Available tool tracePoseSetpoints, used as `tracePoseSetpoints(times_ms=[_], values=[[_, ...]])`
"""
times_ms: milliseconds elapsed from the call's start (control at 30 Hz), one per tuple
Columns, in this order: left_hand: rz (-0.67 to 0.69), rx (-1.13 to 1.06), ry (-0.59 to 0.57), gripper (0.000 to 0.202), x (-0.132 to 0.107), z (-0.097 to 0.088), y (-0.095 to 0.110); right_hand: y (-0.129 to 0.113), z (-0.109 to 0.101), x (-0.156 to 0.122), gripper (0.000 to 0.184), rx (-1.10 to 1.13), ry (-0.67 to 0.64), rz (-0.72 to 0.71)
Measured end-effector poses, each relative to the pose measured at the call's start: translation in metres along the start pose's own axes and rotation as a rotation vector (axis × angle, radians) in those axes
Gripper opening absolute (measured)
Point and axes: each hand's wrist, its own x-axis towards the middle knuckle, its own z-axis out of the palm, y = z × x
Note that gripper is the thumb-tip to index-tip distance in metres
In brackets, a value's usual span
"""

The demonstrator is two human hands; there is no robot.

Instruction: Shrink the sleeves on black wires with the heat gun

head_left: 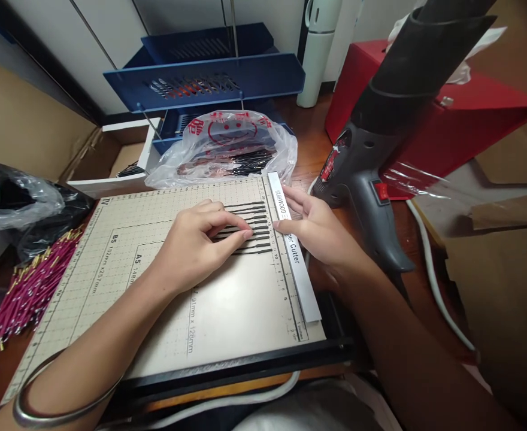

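Note:
A cream paper cutter (241, 305) with printed grids lies before me. Several thin black wires (257, 237) rest across it in a near-parallel row, their right ends close to the ruler edge. Over them, my left hand (200, 239) has its thumb and index finger pinched together on one black wire; the other fingers are curled and partly hidden. At the cutter's right side, my right hand (312, 224) grips the pale strip (297, 263) marked "per Cutter", thumb on top and fingers over its far side.
A grey heat gun (371, 143) stands at the right before a red box (452, 114). Behind the cutter are a plastic bag (227, 140) of dark wires and a blue rack (209, 81). Magenta wires (34, 281) lie left. A white cable (429, 263) runs along the right.

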Motion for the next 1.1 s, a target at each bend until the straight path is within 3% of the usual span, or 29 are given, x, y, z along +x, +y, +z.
tracePoseSetpoints(times_ms=[600, 1100], values=[[0.047, 0.106, -0.077, 0.013, -0.0005, -0.0023, 0.0031, 0.0038, -0.0074, -0.0017, 0.075, -0.111, -0.044, 0.016], [0.037, 0.124, -0.115, 0.015, 0.0024, -0.0016, 0.0047, 0.0013, -0.0057, -0.0020, 0.064, -0.100, -0.058, -0.015]])
